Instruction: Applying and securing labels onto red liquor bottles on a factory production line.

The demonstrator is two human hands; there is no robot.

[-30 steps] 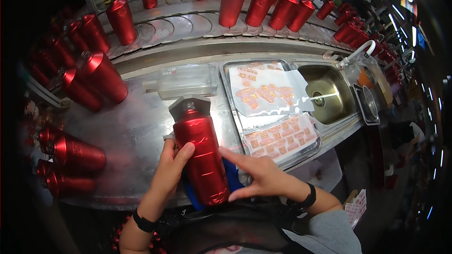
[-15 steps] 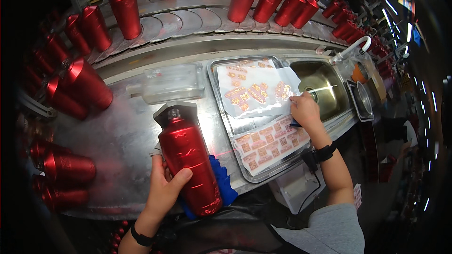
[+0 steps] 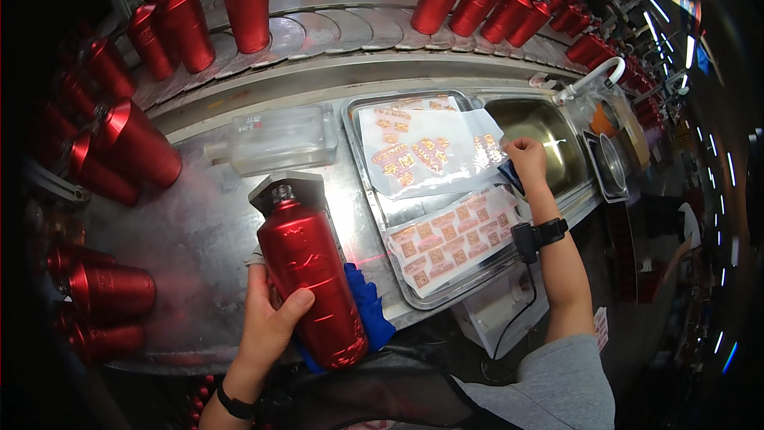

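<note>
My left hand (image 3: 267, 326) grips a large red metallic bottle (image 3: 310, 275) lying on its side on the steel bench, neck pointing away from me. A blue cloth (image 3: 368, 306) lies under the bottle's base. My right hand (image 3: 525, 163) reaches out to the right edge of a white label sheet (image 3: 426, 151) lying in a steel tray (image 3: 382, 215), fingers closed on a small dark-blue thing at the sheet's edge. A second sheet of small orange labels (image 3: 454, 239) lies nearer me in the same tray.
A clear empty bottle (image 3: 274, 139) lies on the bench behind the red one. Many red bottles stand on the conveyor (image 3: 334, 28) at the back and lie at the left (image 3: 107, 291). A steel sink (image 3: 549, 139) with a white tap sits right of the tray.
My right hand left the red bottle and moved out to the far label sheet by the sink. The left hand keeps its grip on the bottle.
</note>
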